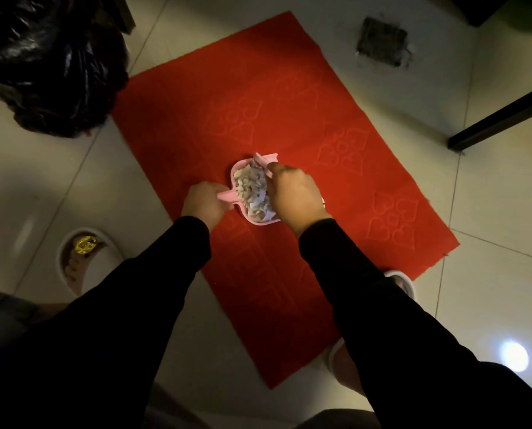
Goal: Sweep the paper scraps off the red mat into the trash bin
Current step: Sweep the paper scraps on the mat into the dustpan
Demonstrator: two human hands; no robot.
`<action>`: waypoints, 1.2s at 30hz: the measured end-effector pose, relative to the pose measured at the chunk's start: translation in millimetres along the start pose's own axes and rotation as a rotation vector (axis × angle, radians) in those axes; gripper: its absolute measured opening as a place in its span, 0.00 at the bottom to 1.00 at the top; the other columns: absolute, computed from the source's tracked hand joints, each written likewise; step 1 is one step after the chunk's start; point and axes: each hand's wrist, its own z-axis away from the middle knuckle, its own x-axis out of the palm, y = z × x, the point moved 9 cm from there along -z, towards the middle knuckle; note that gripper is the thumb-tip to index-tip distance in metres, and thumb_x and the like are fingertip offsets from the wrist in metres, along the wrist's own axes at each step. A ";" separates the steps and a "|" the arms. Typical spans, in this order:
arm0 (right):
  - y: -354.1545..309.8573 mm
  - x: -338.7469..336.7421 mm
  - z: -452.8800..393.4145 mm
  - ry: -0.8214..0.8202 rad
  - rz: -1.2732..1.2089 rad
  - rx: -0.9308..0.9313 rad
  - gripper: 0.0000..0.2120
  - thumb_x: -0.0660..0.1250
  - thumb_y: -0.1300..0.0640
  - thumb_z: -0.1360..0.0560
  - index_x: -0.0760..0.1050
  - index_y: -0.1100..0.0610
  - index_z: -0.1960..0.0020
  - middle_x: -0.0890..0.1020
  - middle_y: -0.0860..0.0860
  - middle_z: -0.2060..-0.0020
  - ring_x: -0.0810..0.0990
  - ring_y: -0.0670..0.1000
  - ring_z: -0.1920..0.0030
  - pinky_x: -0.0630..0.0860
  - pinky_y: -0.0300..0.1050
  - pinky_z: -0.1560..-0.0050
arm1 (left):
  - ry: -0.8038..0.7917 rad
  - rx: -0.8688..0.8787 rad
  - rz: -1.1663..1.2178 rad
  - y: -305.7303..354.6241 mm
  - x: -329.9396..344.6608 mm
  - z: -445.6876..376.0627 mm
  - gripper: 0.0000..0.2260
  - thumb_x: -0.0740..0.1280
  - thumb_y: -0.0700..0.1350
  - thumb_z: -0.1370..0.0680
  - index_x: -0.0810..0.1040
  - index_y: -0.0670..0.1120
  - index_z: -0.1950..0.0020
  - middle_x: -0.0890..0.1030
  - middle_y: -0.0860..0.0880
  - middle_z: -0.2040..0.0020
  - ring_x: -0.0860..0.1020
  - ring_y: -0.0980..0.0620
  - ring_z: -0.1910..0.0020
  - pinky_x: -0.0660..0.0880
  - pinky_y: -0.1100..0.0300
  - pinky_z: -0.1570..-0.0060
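Sleeves (153,292), hands (292,193) hiding dustpan (236,196) edge

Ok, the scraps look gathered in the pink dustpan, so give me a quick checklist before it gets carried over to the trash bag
1. Scraps loaded: paper scraps heaped in the pink dustpan. Ok.
2. Handle held: left hand grips the dustpan handle. Ok.
3. Pile steadied: right hand lies over the heap, holding a small pink tool whose tip shows past the fingers. Ok.
4. Mat cleared: no loose scraps visible on the red mat; under the arms, cannot tell.
5. Bag open: black trash bag sits off the mat's far left corner; its mouth, cannot tell.
6. Dustpan level: cannot tell.
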 end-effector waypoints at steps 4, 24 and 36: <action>9.6 -19.4 2.4 0.086 -0.066 0.027 0.14 0.56 0.59 0.20 0.73 0.59 0.37 0.82 0.61 0.51 0.80 0.63 0.53 0.66 0.47 0.62 | 0.000 -0.043 -0.011 -5.3 0.9 -2.4 0.13 0.71 0.36 0.31 0.82 0.44 0.47 0.83 0.43 0.50 0.81 0.47 0.49 0.75 0.56 0.47; 92.8 -19.2 6.3 0.132 -0.287 0.181 0.13 0.62 0.62 0.23 0.78 0.57 0.40 0.83 0.57 0.48 0.82 0.56 0.51 0.72 0.41 0.55 | -0.064 0.030 -0.179 -7.3 -0.1 -8.4 0.09 0.71 0.37 0.31 0.83 0.43 0.52 0.84 0.44 0.54 0.80 0.45 0.54 0.76 0.52 0.50; 86.1 -16.4 7.3 -0.025 -0.203 0.187 0.12 0.59 0.67 0.23 0.79 0.61 0.46 0.82 0.61 0.54 0.81 0.60 0.57 0.77 0.50 0.57 | -0.081 0.018 -0.163 -11.8 5.3 -2.4 0.13 0.73 0.37 0.33 0.83 0.46 0.50 0.84 0.46 0.52 0.80 0.46 0.52 0.74 0.56 0.51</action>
